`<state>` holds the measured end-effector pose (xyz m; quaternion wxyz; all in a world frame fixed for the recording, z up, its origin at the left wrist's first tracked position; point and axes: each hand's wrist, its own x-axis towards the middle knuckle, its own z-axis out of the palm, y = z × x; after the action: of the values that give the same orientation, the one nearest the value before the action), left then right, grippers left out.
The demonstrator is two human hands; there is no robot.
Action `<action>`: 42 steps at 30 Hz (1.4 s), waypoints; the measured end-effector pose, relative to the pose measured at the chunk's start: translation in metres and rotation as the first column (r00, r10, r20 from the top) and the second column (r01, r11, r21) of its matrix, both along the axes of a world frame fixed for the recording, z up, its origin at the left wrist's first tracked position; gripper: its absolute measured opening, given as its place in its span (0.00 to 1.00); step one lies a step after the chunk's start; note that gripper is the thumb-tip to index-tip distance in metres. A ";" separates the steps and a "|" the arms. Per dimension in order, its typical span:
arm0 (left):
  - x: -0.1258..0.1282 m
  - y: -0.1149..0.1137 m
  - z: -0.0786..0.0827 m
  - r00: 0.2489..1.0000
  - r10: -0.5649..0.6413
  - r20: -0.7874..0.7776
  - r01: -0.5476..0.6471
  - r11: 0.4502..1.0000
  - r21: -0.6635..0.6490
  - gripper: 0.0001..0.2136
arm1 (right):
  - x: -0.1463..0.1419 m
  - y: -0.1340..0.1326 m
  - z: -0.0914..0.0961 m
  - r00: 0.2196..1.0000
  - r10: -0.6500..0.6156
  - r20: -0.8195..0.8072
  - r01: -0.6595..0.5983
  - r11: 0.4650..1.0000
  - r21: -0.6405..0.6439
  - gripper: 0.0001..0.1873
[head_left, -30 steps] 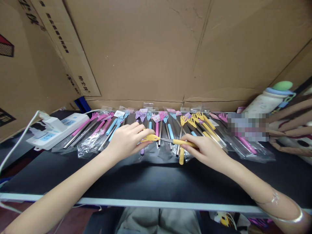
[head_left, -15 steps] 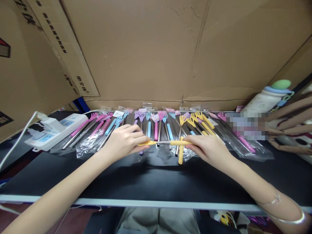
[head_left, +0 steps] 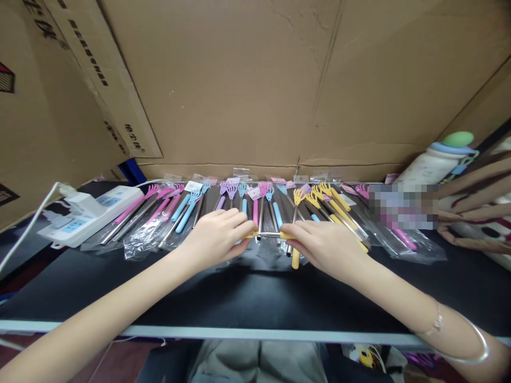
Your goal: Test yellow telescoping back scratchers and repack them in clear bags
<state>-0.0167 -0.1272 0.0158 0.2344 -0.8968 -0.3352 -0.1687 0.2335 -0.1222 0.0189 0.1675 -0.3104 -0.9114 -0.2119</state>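
A yellow back scratcher with a metal rod [head_left: 269, 234] is held level above the row on the table. My left hand [head_left: 217, 231] is closed around its left part, with a bit of yellow showing at the fingertips. Around the yellow part at the other end, my right hand [head_left: 319, 242] is closed too. Only a short stretch of rod shows between the hands; the back scratcher's outer ends are hidden. Behind it lie several bagged back scratchers in pink, blue, purple and yellow, including a yellow one [head_left: 298, 197] and a blue one [head_left: 194, 198].
To the left, a white power strip [head_left: 120, 199] with plugs rests on the black table [head_left: 247, 308]. Bagged pink back scratchers [head_left: 405, 239] lie at the right, near a white bottle [head_left: 425, 165] and a brown bag [head_left: 475, 191]. Cardboard [head_left: 239, 80] stands along the back.
My hands have come closer together along the back scratcher, the left moving right and the right moving left. They now cover most of its yellow parts near the rod.
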 end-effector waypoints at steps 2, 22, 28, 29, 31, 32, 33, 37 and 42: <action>0.006 0.000 0.000 0.999 -0.008 -0.046 0.009 1.000 0.030 0.06 | -0.008 -0.002 0.003 0.999 -0.010 0.036 0.011 1.000 -0.015 0.10; -0.061 -0.009 -0.001 0.984 0.141 -0.106 -0.099 0.939 0.329 0.08 | 0.071 0.006 0.000 0.994 -0.055 0.096 0.016 0.929 0.369 0.12; -0.105 -0.019 -0.002 0.967 0.194 -0.164 -0.101 0.886 0.452 0.06 | 0.120 0.005 -0.002 0.987 -0.090 0.130 0.020 0.885 0.465 0.11; -0.108 -0.021 -0.001 0.963 0.211 -0.168 -0.107 0.872 0.478 0.06 | 0.125 0.005 -0.003 0.987 -0.094 0.131 0.020 0.879 0.476 0.11; -0.113 -0.023 0.002 0.956 0.235 -0.173 -0.114 0.846 0.521 0.07 | 0.133 0.006 -0.003 0.986 -0.092 0.138 0.009 0.862 0.506 0.11; -0.115 -0.023 0.003 0.956 0.237 -0.176 -0.107 0.834 0.542 0.07 | 0.137 0.007 -0.003 0.986 -0.083 0.141 -0.003 0.854 0.520 0.11; -0.118 -0.023 0.005 0.956 0.234 -0.179 -0.096 0.823 0.561 0.07 | 0.141 0.008 -0.003 0.986 -0.074 0.146 -0.015 0.848 0.530 0.12; -0.140 -0.020 0.007 0.964 0.212 -0.163 -0.077 0.803 0.591 0.08 | 0.164 0.011 -0.003 0.987 -0.098 0.125 0.018 0.852 0.524 0.16; -0.178 -0.022 -0.001 0.956 0.292 -0.035 -0.211 0.762 0.612 0.06 | 0.214 0.020 -0.003 0.984 -0.166 0.071 0.109 0.861 0.497 0.20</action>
<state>-0.1943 -0.1493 0.0150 0.5486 -0.7311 -0.3656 -0.1757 0.4475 -0.1020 0.0160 0.1741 -0.3096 -0.8111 -0.4648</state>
